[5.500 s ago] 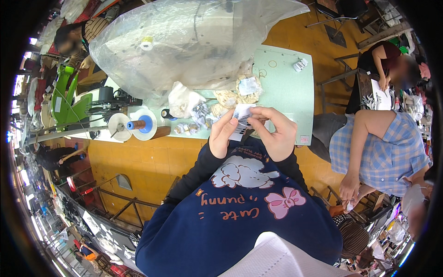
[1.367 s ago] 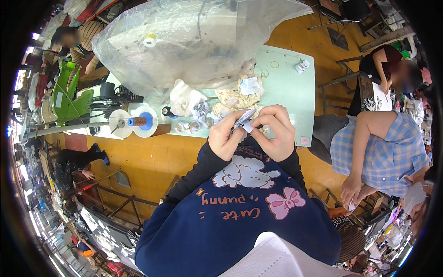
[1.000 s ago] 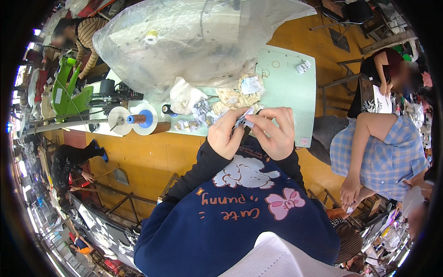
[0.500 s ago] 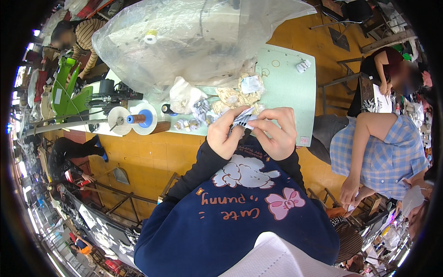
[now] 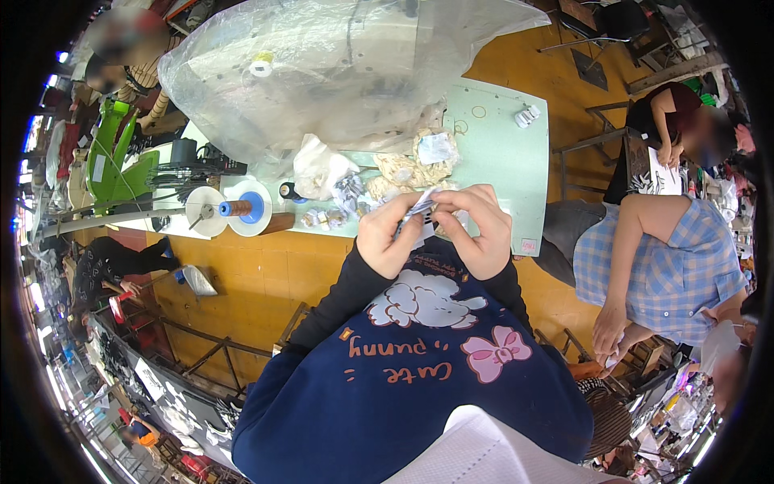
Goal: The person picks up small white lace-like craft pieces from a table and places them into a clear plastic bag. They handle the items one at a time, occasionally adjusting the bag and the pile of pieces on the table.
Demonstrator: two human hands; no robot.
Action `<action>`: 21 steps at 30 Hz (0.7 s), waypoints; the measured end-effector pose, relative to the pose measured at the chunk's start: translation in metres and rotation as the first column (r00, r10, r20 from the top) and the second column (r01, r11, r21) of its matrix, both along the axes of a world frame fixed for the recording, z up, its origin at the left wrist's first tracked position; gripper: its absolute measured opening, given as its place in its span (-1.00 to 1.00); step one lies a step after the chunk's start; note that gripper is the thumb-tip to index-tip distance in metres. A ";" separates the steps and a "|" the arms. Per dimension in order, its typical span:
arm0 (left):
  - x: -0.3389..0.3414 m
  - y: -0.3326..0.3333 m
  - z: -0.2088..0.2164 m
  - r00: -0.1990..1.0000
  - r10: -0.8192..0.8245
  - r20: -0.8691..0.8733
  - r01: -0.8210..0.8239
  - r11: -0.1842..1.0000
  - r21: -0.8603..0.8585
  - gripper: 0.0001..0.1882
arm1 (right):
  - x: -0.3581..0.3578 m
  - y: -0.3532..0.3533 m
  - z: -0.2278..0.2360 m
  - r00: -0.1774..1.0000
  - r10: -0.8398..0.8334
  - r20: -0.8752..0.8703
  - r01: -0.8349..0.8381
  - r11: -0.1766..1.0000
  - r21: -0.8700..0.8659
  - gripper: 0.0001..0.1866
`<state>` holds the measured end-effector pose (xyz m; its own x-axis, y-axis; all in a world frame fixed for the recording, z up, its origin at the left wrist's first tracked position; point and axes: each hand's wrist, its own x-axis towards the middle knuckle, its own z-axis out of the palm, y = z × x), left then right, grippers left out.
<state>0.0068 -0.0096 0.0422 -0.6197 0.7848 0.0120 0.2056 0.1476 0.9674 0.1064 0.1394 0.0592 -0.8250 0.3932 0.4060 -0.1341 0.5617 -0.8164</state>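
Observation:
In front of my chest, at the near edge of the pale green table (image 5: 504, 169), both hands work on a thin bunch of small white labels (image 5: 422, 206) with dark print. My left hand (image 5: 385, 239) pinches the bunch between thumb and fingers. The fingers of my right hand (image 5: 481, 229) close on its other side, and one label hangs down between the hands. Just beyond them lie cream plastic packets (image 5: 397, 169), a bunch of grey-white labels (image 5: 348, 194) and several small rolled bundles (image 5: 326, 219). My fingers partly hide the held labels.
A clear plastic sheet (image 5: 339, 89) covers a large shape at the back. Left stand a brown thread cone (image 5: 239, 208) on a blue-and-white disc and a green machine (image 5: 109, 165). A small white bundle (image 5: 527, 116) lies far right. A person in a checked shirt (image 5: 661, 262) is to my right.
My hands have shifted slightly, and a label now hangs lower between them. At the far left, a person and a dustpan have moved.

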 end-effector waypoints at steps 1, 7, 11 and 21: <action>0.000 0.000 0.002 0.998 -0.023 -0.057 0.022 1.000 -0.019 -0.66 | -0.001 0.001 -0.001 1.000 -0.009 0.011 0.008 0.999 0.045 -0.80; 0.001 0.004 0.009 1.000 0.005 -0.024 -0.004 0.999 0.049 -0.62 | -0.002 -0.003 -0.010 0.998 -0.040 -0.038 0.045 0.989 0.140 -0.75; 0.001 0.004 0.009 1.000 -0.002 0.031 0.002 1.000 0.025 -0.61 | -0.001 -0.004 -0.012 0.997 -0.056 -0.047 0.063 0.984 0.164 -0.78; 0.000 0.001 -0.006 0.974 -0.014 0.227 -0.018 0.990 0.139 -0.56 | 0.000 -0.003 -0.012 0.995 0.088 -0.046 -0.078 0.978 0.192 -0.84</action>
<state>0.0063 -0.0084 0.0364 -0.6201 0.7843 -0.0197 -0.0214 0.0082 0.9997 0.1062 0.1366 0.0468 -0.8261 0.2356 0.5119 -0.2280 0.6910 -0.6860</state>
